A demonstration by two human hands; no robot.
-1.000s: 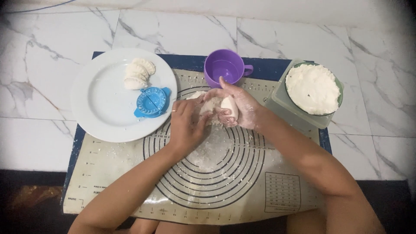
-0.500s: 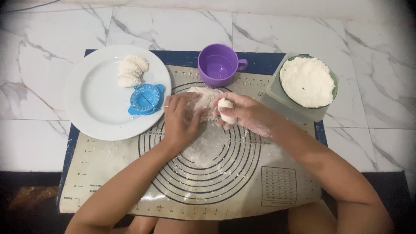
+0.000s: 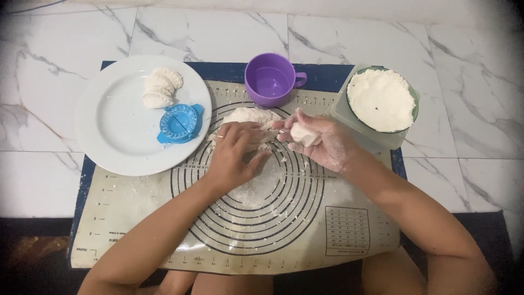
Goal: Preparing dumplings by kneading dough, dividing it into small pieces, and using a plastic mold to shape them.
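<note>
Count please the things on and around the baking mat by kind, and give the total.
Folded dumplings on the white plate: 3
Plates: 1
Blue dumpling press: 1
Purple cup: 1
Bowl of flour: 1
Dough mass under left hand: 1
Dough piece in right hand: 1
Mat: 1
Total: 10

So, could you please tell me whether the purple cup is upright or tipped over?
Upright. The purple cup stands on its base on the mat, its open mouth facing up and its handle pointing right. Whether it holds anything, I cannot tell.

Plate [image 3: 109,142] left of mat [image 3: 355,229] (cup [image 3: 270,82] behind), bowl [image 3: 382,101] right.
</note>
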